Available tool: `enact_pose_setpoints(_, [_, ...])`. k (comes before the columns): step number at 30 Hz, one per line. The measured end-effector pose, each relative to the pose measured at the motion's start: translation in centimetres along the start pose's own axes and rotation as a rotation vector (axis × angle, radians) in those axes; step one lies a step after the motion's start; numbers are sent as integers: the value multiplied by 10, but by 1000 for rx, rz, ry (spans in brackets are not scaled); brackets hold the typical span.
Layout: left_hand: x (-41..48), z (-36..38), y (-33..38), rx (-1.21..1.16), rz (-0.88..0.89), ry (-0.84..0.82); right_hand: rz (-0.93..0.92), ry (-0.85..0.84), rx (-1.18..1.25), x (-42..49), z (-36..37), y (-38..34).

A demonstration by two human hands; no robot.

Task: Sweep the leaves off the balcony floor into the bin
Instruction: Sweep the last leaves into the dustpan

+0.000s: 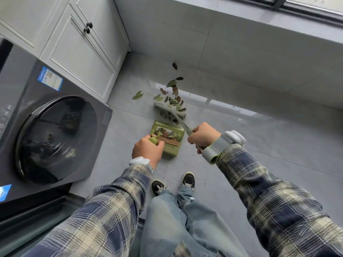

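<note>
Currently gripping the dustpan (168,145) with the left hand (147,150) and the broom (181,121) with the right hand (203,135). Mid-sweep, seemingly: some leaves (173,100) already in the dustpan, most heaped on the floor (241,145) beyond the bristles. Next, likely: drag those in. No bin in view.

Right hand (202,135) grips broom (169,110); left hand (147,150) holds dustpan (171,145).

This is a home's enclosed balcony, used as a laundry corner. A dark grey front-loading washing machine (55,138) stands against white panelled cabinets (78,52) with small black knobs (88,27). The grey tiled floor (259,145) runs to a low tiled wall (232,52) under a dark-framed window (306,8). Dry leaves (172,97) lie scattered on the tiles.
</note>
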State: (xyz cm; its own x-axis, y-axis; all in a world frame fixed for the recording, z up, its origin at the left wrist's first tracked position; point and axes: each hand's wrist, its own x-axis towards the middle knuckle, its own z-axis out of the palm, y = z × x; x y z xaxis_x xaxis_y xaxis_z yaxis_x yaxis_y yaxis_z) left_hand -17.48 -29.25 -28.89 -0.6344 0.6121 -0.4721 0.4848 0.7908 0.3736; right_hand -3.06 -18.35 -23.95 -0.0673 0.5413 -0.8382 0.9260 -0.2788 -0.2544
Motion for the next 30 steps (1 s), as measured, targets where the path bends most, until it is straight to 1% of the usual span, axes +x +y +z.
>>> enact_pose_setpoints(4, [0,1,-1,-4,10,3,-13,-103,-68,-11,-3,5])
enact_pose_setpoints(6, [0,1,-1,-3,15,-3,-20,-121,-97,-16,-9,4])
enact_pose_setpoints(9, [1,0,-3,-6,16,-10,-40,-103,-111,-23,-22,-1])
enact_pose_setpoints(13, [0,0,-1,-9,33,-10,-59,-47,-69,-22,-35,-6])
enact_pose_setpoints(21, [4,0,1,-5,29,-9,-72,91,34,-2,-9,-11])
enact_pose_setpoints(25, [5,-1,3,-4,32,-1,-69,75,39,6,2,-11])
enact_pose_setpoints(30, [5,-1,3,1,31,2,-51,3,-130,0,-2,-3])
